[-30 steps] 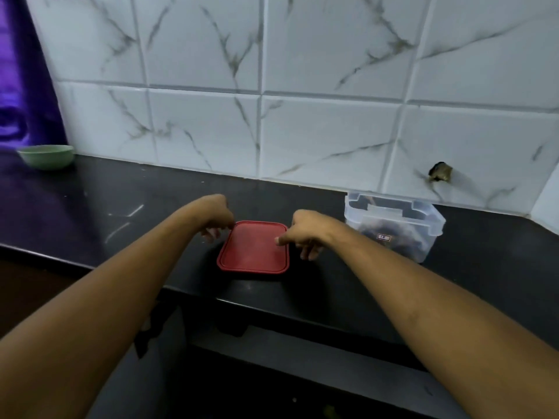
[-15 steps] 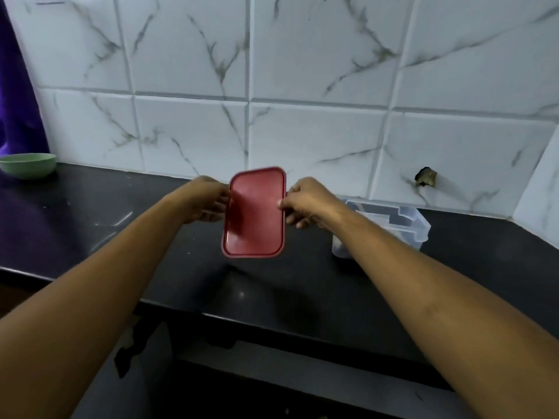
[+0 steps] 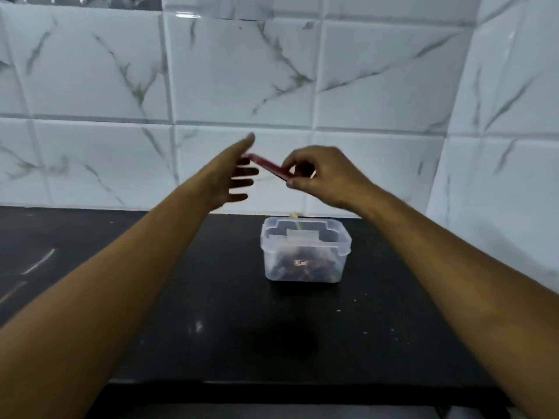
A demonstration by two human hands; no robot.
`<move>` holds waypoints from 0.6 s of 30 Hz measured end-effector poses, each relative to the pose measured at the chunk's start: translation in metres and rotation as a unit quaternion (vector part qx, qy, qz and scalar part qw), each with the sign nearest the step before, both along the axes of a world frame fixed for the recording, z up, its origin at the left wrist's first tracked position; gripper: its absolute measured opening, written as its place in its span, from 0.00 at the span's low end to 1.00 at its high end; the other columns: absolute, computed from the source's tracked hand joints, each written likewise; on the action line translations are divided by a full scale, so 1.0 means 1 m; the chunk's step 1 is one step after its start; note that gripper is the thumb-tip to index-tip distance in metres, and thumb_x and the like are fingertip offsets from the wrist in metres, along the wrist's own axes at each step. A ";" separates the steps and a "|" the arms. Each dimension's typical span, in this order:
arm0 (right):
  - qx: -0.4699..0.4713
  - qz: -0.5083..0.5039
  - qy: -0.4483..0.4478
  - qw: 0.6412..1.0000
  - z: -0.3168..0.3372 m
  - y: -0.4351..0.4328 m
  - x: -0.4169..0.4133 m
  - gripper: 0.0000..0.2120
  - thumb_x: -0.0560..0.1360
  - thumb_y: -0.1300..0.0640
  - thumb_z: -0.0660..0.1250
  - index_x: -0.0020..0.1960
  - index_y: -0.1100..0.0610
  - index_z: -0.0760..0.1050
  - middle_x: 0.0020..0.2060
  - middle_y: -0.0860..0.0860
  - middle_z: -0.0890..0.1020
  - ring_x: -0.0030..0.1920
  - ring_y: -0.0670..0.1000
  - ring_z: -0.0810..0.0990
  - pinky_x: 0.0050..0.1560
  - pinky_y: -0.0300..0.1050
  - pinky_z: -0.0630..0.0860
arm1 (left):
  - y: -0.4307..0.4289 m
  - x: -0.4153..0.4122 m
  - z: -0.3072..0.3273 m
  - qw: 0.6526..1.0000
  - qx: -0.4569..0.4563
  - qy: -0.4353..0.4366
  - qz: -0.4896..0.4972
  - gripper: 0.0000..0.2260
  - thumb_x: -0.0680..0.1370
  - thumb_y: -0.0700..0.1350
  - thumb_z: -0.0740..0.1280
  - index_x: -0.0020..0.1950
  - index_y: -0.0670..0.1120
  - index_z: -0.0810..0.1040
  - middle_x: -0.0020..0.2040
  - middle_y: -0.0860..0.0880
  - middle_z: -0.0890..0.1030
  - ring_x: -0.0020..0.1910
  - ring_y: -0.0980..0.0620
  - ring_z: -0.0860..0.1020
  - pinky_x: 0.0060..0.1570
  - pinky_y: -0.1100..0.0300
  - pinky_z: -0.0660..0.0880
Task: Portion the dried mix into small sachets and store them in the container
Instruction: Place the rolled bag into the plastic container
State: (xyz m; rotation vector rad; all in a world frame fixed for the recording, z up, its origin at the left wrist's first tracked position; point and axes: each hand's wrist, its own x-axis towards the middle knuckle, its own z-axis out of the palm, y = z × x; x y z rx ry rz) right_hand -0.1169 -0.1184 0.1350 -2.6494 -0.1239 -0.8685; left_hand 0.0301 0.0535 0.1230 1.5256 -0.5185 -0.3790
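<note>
Lid [image 3: 267, 167], red and flat, is hanging tilted in the air above the clear container [image 3: 347, 241], its lower right end clamped in the grip of the right hand [image 3: 320, 176]. The left hand [image 3: 230, 176] is reaching to the higher left end with its grip apart and fingers spread; whether it is touching, I cannot tell. Closing well is likely calling for levelling the lid, matching its corners to the rim and pressing all round. The container is sitting uncovered on the black counter [image 3: 211, 297] near the tiled wall [image 3: 242, 71], holding dark dried mix [image 3: 302, 261] under what is looking like pale sachet plastic.
</note>
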 end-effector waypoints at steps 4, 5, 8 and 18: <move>-0.047 -0.032 0.078 0.995 -0.032 -0.022 -0.009 0.14 0.75 0.53 0.78 0.59 0.47 0.84 0.47 0.43 0.82 0.47 0.45 0.79 0.46 0.42 0.72 | -0.037 -0.003 -0.044 0.998 0.057 0.009 -0.001 0.09 0.77 0.55 0.72 0.51 0.51 0.80 0.56 0.51 0.79 0.57 0.49 0.75 0.54 0.51 0.71; -0.046 -0.031 0.094 0.994 -0.039 -0.025 -0.009 0.13 0.74 0.52 0.78 0.59 0.47 0.84 0.47 0.43 0.82 0.46 0.44 0.79 0.45 0.42 0.72 | -0.041 -0.003 -0.054 0.998 0.066 0.011 0.002 0.07 0.77 0.53 0.71 0.52 0.51 0.81 0.56 0.50 0.80 0.57 0.49 0.76 0.53 0.51 0.71; -0.010 -0.011 0.129 0.991 -0.055 -0.034 -0.004 0.11 0.73 0.51 0.79 0.54 0.46 0.85 0.43 0.45 0.83 0.44 0.46 0.81 0.47 0.49 0.79 | -0.048 -0.004 -0.074 0.996 0.090 0.008 0.008 0.05 0.79 0.47 0.68 0.53 0.49 0.82 0.55 0.47 0.83 0.55 0.48 0.79 0.52 0.52 0.74; 0.060 0.020 0.177 0.982 -0.076 -0.039 0.005 0.03 0.76 0.52 0.76 0.50 0.48 0.87 0.45 0.42 0.87 0.48 0.41 0.84 0.52 0.40 0.79 | -0.045 0.004 -0.101 0.989 0.141 -0.034 0.016 0.08 0.80 0.40 0.64 0.54 0.43 0.82 0.48 0.46 0.82 0.49 0.49 0.78 0.43 0.55 0.73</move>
